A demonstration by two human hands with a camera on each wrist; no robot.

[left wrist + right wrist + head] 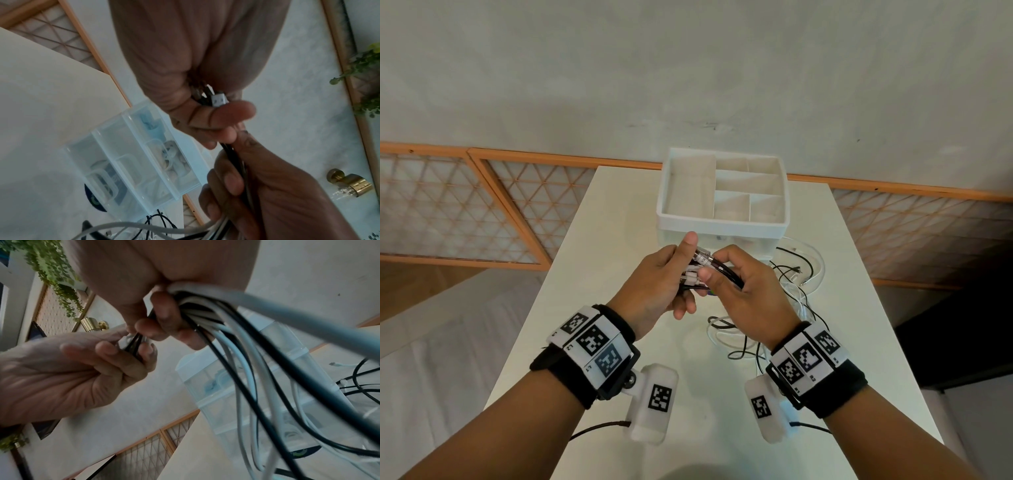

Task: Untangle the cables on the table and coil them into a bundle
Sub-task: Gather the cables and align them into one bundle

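**Gathering the plug ends above the table**

Both hands are up over the white table [619, 240], meeting in front of the organiser box [722, 219] — and between them sits a clutch of cable ends. The left hand [657, 287] has its fingers curled around a bunch of connectors [697, 270], thumb raised on top; from the left wrist view a silver USB plug [219, 100] pokes out just above that thumb, pressed in against the dark leads. The right hand [743, 291] pinches the same bundle just beside the left, thumb and forefinger closed on the black strands, the other fingers wrapped round the cables [236, 353] running through the palm.

From the right wrist view, white and black leads fan out of that fist and hang down towards the table, blurred close to the lens. The loose lengths trail on — a tangle of thin black and white loops [791, 274] lies on the tabletop to the right of the hands, beside and in front of the box.

That box is white with open compartments on top, and translucent drawers [131, 162] show on its front with small items inside, too hazy to name. A lattice screen [465, 205] with an orange frame stands behind the table against a pale wall.
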